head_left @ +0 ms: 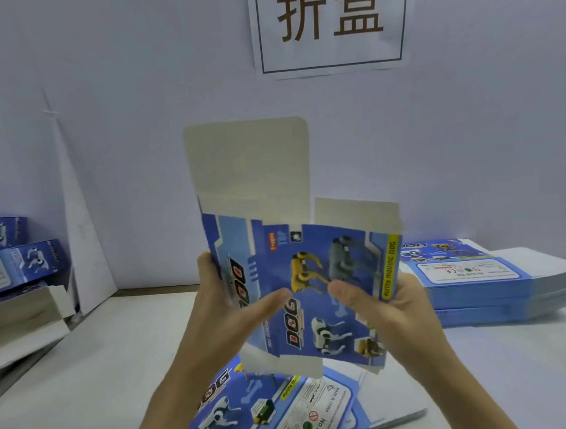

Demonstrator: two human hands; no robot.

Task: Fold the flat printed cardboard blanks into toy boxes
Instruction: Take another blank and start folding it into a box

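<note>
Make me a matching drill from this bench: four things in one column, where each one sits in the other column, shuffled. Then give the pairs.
Things
1. opened box blank
2. stack of flat blanks
3. folded boxes
4. paper sign

Places
A. on the wall, top centre
B. piled at the far left
C. on the table, right side
D. held between the left hand and the right hand

Pairs: 1-D, 2-C, 3-B, 4-A

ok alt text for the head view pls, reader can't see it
A left hand and a right hand hold a blue printed box blank upright over a white table, partly opened, top flap standing up. More blanks lie beneath it, a stack sits at right, folded boxes at left.
</note>
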